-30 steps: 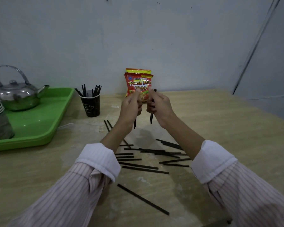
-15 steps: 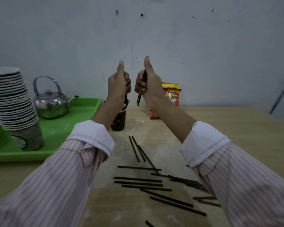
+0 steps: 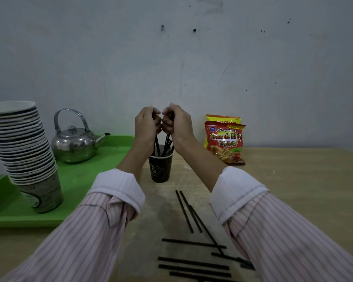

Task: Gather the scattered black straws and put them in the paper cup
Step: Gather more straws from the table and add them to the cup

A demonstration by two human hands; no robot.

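A dark paper cup (image 3: 160, 169) stands upright on the wooden table, with several black straws (image 3: 167, 145) sticking out of it. Both hands hover side by side just above its rim. My left hand (image 3: 146, 125) is closed around a black straw that points down into the cup. My right hand (image 3: 176, 124) grips another black straw, its lower end also inside the cup. Several more black straws (image 3: 193, 263) lie scattered on the table between my forearms, near the front edge; some are hidden under my right sleeve.
A green tray (image 3: 73, 180) at the left carries a steel kettle (image 3: 74, 142) and a tall leaning stack of paper cups (image 3: 22, 151). Two red snack bags (image 3: 225, 142) lean on the wall right of the cup. The wall is close behind.
Both hands have come down from a raised thumbs-up pose to just above the cup, lowering their straws into it. The view has moved closer to the cup.
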